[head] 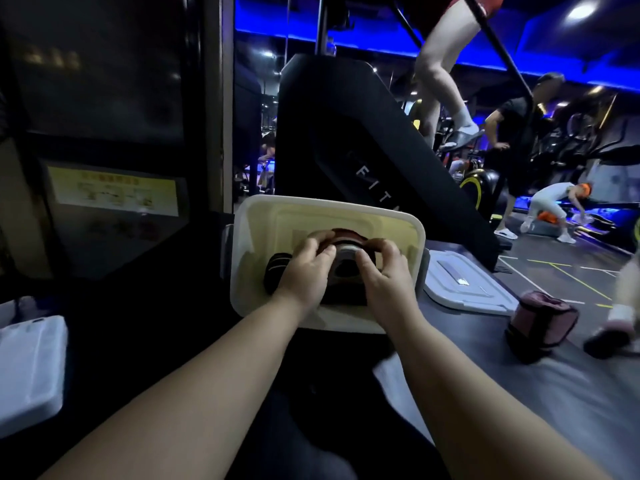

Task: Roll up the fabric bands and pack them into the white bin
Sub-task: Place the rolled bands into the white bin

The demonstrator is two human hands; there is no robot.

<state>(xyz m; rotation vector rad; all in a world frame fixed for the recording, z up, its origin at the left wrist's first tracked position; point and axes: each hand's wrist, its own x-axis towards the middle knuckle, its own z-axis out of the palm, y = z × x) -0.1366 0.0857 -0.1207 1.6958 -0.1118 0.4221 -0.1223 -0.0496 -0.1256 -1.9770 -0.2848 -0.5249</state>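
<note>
Gym, white bin (329, 202), band (346, 270) seemingly between fingers (325, 252)

Both bare forearms stretched out front, converging.
Left hand (306, 271) and right hand (384, 277) side by side, fingers of each curled round the same rolled band (346, 262).

Partly hidden
The left hand (306, 271) and right hand (386, 278) cover the rolled band's (346, 268) sides; the yellow sign (112, 190) is unreadable.
</note>
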